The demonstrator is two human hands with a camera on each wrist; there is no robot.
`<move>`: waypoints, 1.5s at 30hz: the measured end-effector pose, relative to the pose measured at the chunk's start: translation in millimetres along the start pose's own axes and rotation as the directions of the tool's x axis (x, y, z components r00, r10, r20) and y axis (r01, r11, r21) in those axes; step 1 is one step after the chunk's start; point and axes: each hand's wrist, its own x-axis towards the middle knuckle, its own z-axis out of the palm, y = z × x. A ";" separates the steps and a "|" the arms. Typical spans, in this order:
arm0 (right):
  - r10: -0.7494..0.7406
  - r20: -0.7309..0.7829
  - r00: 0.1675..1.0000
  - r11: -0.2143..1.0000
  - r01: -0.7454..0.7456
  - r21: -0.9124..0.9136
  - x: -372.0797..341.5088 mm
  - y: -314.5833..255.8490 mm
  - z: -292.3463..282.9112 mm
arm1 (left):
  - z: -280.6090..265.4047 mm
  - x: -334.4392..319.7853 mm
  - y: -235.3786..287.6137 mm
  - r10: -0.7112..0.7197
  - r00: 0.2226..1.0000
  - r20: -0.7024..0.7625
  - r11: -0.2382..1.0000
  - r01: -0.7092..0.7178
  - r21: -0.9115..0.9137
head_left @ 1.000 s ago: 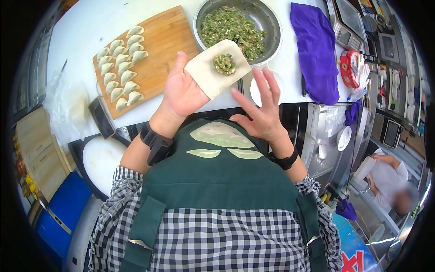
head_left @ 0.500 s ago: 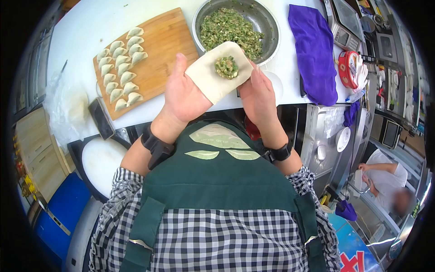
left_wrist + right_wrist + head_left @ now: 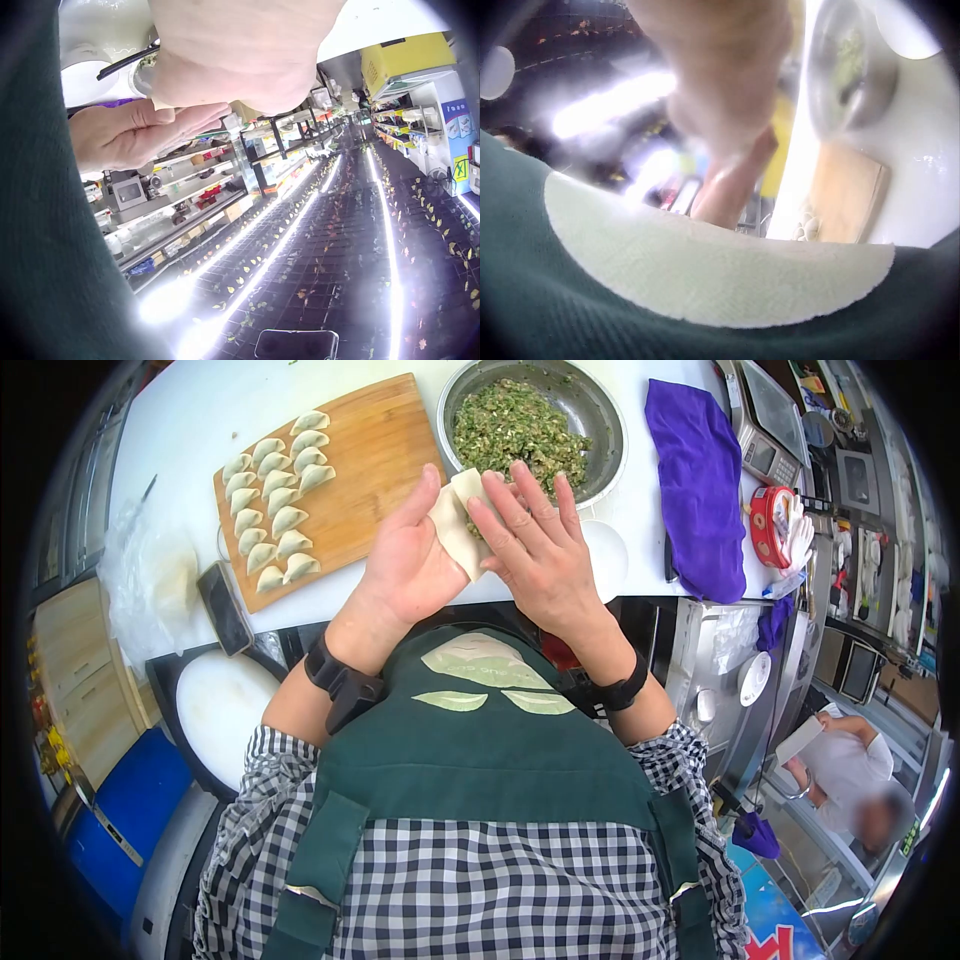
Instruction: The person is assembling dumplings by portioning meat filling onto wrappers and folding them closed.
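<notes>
In the head view a pale dough wrapper (image 3: 457, 532) lies across the fingers of the left hand (image 3: 405, 565), palm up, thumb raised. Its far side is folded over, and a little green filling shows at the fold. The right hand (image 3: 535, 550) lies against the wrapper's right side with straight, slightly spread fingers, covering part of it. In the left wrist view the right hand (image 3: 142, 135) reaches flat beneath the left hand (image 3: 244, 56). The right wrist view shows the right hand (image 3: 720, 67) blurred, its fingers hidden.
A wooden board (image 3: 365, 460) with rows of folded dumplings (image 3: 288, 520) stands at the left. Beyond the hands is a metal bowl (image 3: 610, 435) of green filling (image 3: 520, 430). A purple cloth (image 3: 695, 490), scale (image 3: 765, 455), red tin (image 3: 768, 525) and phone (image 3: 225, 608) lie around. Another person (image 3: 845, 760) is at the right.
The wrapper, flat and open before with a ball of filling on it, is now folded over. The right hand has moved from its right edge onto it, with fingers extended.
</notes>
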 end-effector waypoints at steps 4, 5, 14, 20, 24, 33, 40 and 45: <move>0.020 0.063 0.998 0.998 -0.016 -0.065 4.1 -7.4 -14.2 | 6.1 2.9 -3.1 0.068 0.976 -0.209 0.995 -0.051 0.085; 0.030 0.015 0.999 0.997 -0.029 -0.075 4.6 -7.8 -15.9 | 3.6 3.2 -2.9 0.055 0.988 -0.144 0.999 -0.054 0.007; 0.186 -0.254 0.949 0.977 -0.152 0.150 -7.0 3.7 18.0 | -5.6 17.9 -12.6 0.221 0.966 -0.137 0.962 -0.193 0.193; -0.062 -0.214 0.975 0.998 0.066 0.012 0.7 -6.1 8.5 | -4.1 21.7 -15.1 0.405 0.881 -0.244 0.833 -0.247 0.495; 0.618 0.111 0.778 0.375 -0.416 0.828 -2.0 -11.5 24.7 | -10.3 19.4 -11.5 0.429 0.894 -0.128 0.841 -0.344 0.417; 0.767 0.319 0.556 -0.232 -0.223 0.947 17.2 -9.0 27.2 | 0.5 15.1 -6.8 0.470 0.848 -0.247 0.774 -0.261 0.577; 0.820 0.017 0.572 0.167 -0.267 0.949 29.8 -15.1 25.4 | 3.4 15.0 -6.0 0.692 0.707 -0.146 0.502 -0.327 0.800; 0.588 -0.206 0.782 0.659 -0.315 0.683 47.2 -5.1 12.3 | 22.9 8.7 7.4 0.725 0.677 0.126 0.048 -0.232 0.972</move>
